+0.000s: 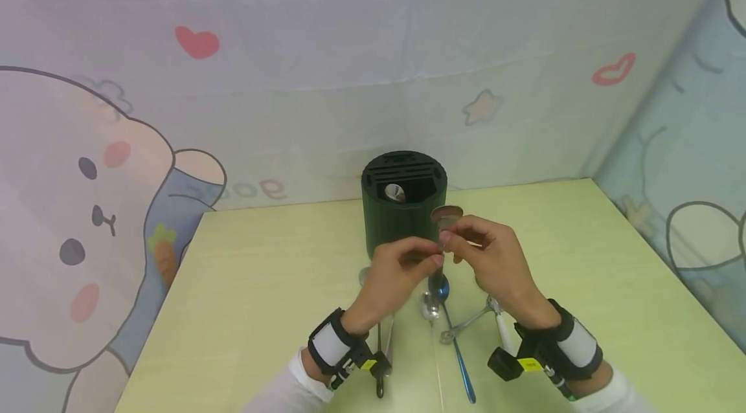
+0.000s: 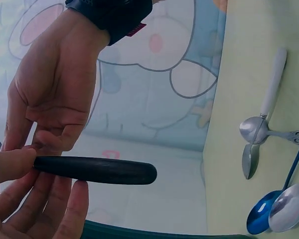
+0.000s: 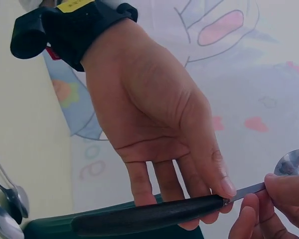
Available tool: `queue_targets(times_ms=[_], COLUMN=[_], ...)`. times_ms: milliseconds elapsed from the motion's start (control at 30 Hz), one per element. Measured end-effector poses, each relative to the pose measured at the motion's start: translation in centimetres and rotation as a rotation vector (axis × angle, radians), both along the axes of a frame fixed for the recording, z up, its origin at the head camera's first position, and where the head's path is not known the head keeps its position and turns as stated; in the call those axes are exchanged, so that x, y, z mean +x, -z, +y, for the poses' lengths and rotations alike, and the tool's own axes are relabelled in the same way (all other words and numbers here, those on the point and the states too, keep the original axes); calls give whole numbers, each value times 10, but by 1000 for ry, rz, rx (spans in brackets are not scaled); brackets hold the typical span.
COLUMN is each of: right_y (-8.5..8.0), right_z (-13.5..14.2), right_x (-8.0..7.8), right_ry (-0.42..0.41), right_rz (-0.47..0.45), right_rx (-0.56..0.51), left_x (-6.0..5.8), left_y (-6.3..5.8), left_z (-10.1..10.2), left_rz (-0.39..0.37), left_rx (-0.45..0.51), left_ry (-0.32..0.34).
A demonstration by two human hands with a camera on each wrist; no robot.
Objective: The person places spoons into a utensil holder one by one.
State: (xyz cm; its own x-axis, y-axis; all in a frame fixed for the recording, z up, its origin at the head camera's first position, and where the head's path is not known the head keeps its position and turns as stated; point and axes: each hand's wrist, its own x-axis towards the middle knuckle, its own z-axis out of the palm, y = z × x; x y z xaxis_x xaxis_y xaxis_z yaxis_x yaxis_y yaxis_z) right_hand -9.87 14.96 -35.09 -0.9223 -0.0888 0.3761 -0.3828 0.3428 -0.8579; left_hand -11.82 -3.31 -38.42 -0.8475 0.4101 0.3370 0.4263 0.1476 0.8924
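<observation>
Both hands hold one spoon with a dark handle [image 2: 99,170] and a shiny metal bowl [image 3: 293,162]. My left hand [image 1: 396,274] pinches the dark handle near its metal neck, thumb on one side and fingers on the other. Close beside it, my right hand [image 1: 501,267] pinches the thin metal neck, as the right wrist view shows. The spoon's bowl sticks up above the fingertips in the head view. Just behind the hands stands a dark green cutlery holder [image 1: 381,232], with a shiny metal piece [image 1: 395,193] in its large front opening.
Below the hands lie a silver spoon [image 1: 430,306], a blue spoon [image 1: 460,361], an ornate-handled spoon [image 1: 466,325] and a white-handled knife [image 2: 274,84]. More cutlery, including a dark handle end [image 1: 380,387], lies partly under the left wrist. A printed cloth [image 1: 350,44] hangs behind the table.
</observation>
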Motion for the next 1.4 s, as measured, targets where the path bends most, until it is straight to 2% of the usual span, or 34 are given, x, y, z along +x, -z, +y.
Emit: queue_targets(times_ms=[300, 467, 633, 933, 1200, 1400], right_y=[-15, -22, -30, -44, -54, -62], right_z=[-1, -3, -6, -7, -8, -8], right_x=[-4, -6, -9, -17, -21, -26], right_ry=[-25, -9, -11, -6, -33, -22], right_rz=[35, 83, 110, 183, 191, 196], right_rx=[-33, -16, -16, -34, -52, -40], left_x=[-4, -5, -8, -13, -17, -24], left_y=[-12, -21, -32, -43, -52, -62], left_z=[1, 2, 1, 2, 4, 5], left_rz=[164, 219, 235, 174, 187, 217], left_rx=[-22, -21, -18, -2, 74, 73], left_ry=[-2, -20, -35, -71, -111, -113])
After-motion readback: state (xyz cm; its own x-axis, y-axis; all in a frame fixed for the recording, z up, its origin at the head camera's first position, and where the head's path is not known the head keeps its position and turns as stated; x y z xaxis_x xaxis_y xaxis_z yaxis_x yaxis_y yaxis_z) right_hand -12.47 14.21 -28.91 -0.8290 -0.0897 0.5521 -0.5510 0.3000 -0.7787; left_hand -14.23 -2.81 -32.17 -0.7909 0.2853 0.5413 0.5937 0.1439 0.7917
